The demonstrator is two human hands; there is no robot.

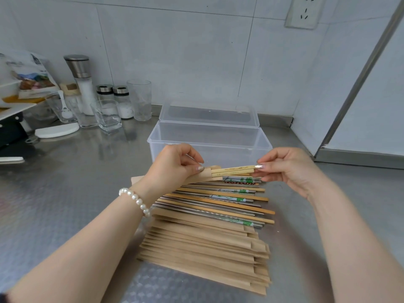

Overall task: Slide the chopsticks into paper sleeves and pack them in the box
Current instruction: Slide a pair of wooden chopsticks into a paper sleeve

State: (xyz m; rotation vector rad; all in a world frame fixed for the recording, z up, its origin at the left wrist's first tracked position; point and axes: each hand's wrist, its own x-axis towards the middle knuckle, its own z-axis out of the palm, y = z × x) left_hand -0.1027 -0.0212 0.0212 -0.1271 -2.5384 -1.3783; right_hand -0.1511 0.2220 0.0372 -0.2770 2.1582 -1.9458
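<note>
At frame centre, the left hand (175, 164) pinches a paper sleeve (196, 176) while the right hand (286, 166) pinches a half-inserted chopstick pair (232, 170). The box (209, 138) behind looks empty; most remains.

Beyond my hands: open box (209, 138), its raised lid (208, 114) behind. Below them: loose chopsticks (218, 200), sleeve stack (203, 252). Far left: glasses (107, 114). Bare counter (65, 193) either side.
</note>
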